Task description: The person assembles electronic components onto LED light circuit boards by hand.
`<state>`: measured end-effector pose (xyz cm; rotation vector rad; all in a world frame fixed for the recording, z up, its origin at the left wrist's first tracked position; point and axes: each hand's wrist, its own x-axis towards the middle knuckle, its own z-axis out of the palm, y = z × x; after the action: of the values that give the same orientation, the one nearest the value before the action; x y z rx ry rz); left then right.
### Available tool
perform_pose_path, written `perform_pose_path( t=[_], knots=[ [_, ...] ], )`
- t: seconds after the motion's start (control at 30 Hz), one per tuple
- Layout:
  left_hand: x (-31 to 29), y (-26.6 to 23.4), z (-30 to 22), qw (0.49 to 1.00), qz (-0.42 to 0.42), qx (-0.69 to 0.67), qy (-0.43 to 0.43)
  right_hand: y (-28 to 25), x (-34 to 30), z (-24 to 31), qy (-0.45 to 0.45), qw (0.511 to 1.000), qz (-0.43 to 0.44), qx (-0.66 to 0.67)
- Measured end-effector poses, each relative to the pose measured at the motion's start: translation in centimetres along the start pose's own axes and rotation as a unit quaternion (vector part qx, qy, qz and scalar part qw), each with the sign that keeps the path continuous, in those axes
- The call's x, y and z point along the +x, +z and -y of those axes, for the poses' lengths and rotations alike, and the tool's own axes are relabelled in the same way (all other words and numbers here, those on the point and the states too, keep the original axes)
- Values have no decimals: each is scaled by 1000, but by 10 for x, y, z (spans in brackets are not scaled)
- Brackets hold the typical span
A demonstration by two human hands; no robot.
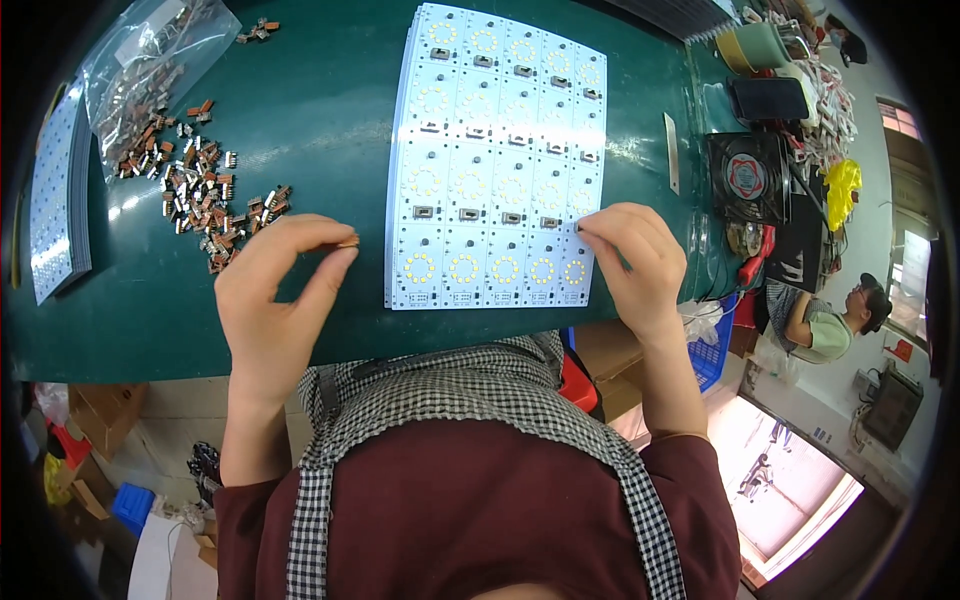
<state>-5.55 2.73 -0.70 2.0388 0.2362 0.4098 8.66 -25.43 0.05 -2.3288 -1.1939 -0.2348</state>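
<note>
A stack of white LED circuit panels (500, 130) lies on the table before me. Its top panel carries rings of yellowish LEDs, with small slide switches (469, 214) seated in three rows; the nearest row of rings has none. My left hand (285, 285) is left of the stack, thumb and forefinger pinched on a small brown slide switch (348, 241). At the panel's right edge, my right hand (640, 262) pinches a tiny dark slide switch (581, 229) at the end of the third row, mostly covered by the fingertips. Loose slide switches (205, 195) are heaped to the left.
A clear plastic bag (160, 50) of switches sits at the far left, near another panel stack (60, 200). On the right are a metal strip (672, 153), a black fan (745, 175) and a phone (768, 98). Another person (835, 320) sits farther right.
</note>
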Motion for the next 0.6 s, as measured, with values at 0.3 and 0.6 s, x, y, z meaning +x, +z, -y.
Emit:
perform_pose_path(
  t=[0.3,0.6],
  knots=[
    [-10,17,-5,992,54,-22,114,-3,16,54,68,992,38,98],
    [-21,20,-4,979,99,-156,82,40,20,91,-87,969,7,232]
  ],
)
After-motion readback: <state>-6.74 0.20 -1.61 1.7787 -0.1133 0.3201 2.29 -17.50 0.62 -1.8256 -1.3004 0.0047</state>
